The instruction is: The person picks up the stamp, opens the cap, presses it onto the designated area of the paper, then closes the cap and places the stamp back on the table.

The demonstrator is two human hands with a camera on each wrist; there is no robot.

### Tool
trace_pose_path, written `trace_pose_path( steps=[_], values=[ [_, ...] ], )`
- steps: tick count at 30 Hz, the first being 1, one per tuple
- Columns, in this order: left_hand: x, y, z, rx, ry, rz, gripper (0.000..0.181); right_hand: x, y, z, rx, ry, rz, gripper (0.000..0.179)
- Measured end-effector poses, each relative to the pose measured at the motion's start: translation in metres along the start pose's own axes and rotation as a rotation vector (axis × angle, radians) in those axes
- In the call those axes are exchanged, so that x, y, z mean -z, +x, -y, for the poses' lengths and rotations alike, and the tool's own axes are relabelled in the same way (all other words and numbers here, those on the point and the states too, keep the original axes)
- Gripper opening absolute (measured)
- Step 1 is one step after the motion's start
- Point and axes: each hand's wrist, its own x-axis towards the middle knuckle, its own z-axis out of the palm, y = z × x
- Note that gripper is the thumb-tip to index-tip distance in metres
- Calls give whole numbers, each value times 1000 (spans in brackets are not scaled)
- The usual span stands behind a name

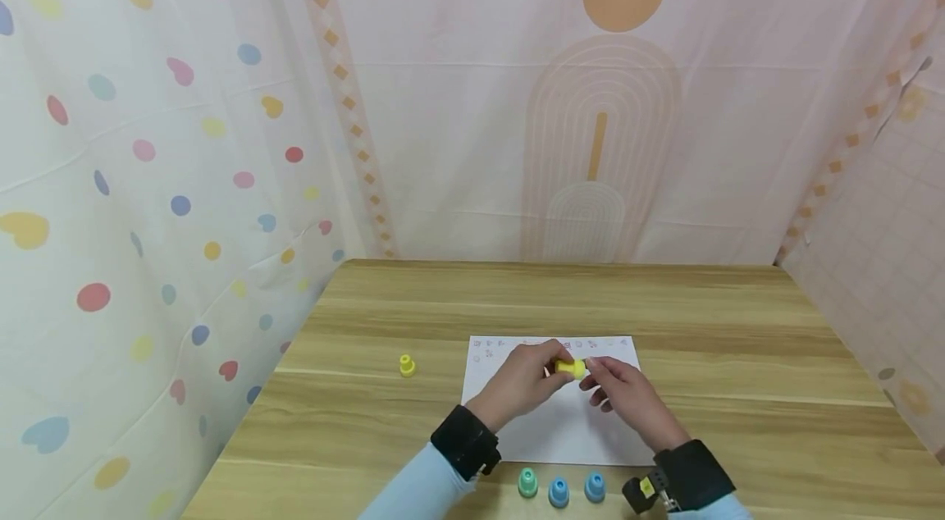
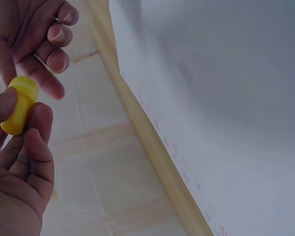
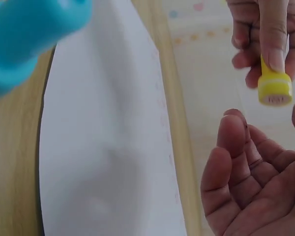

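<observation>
My left hand (image 1: 522,379) pinches a small yellow stamp (image 1: 571,369) between thumb and fingers, above a white sheet of paper (image 1: 554,430). In the right wrist view the stamp's round printed face (image 3: 277,100) is uncovered and points away from the left hand (image 3: 273,34). Close to that face is my right hand (image 1: 627,393), its fingers loosely bent with nothing visible between them. Seen from the left wrist, the right hand (image 2: 32,39) is just beyond the stamp's end. Small faint printed marks (image 1: 567,345) run along the paper's far edge.
A second yellow stamp (image 1: 406,366) stands on the wooden table (image 1: 354,421) left of the paper. Near the paper's front edge stand a green stamp (image 1: 527,482), a blue stamp (image 1: 559,493) and another blue stamp (image 1: 594,487). Patterned curtains (image 1: 458,134) hang behind and beside the table.
</observation>
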Motion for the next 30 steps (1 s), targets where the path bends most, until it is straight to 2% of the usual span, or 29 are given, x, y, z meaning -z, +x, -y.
trace_pose_path(
  steps=[5,9,15,19,25,30],
  values=[
    [-4,0,-2,-34,2,24,15,-3,-1,2,-1,73,8,41],
    [-6,0,-3,-42,19,18,16,-4,0,4,4,89,-1,36],
    [-7,1,-2,-4,25,9,16,-2,-2,5,32,106,64,37],
    [-7,2,-1,-4,19,-1,15,0,-1,3,53,130,97,38],
    [-4,1,0,33,-125,-10,13,2,-1,1,58,204,109,35],
    [0,1,1,70,-183,-25,13,6,-1,1,42,256,45,38]
  ],
)
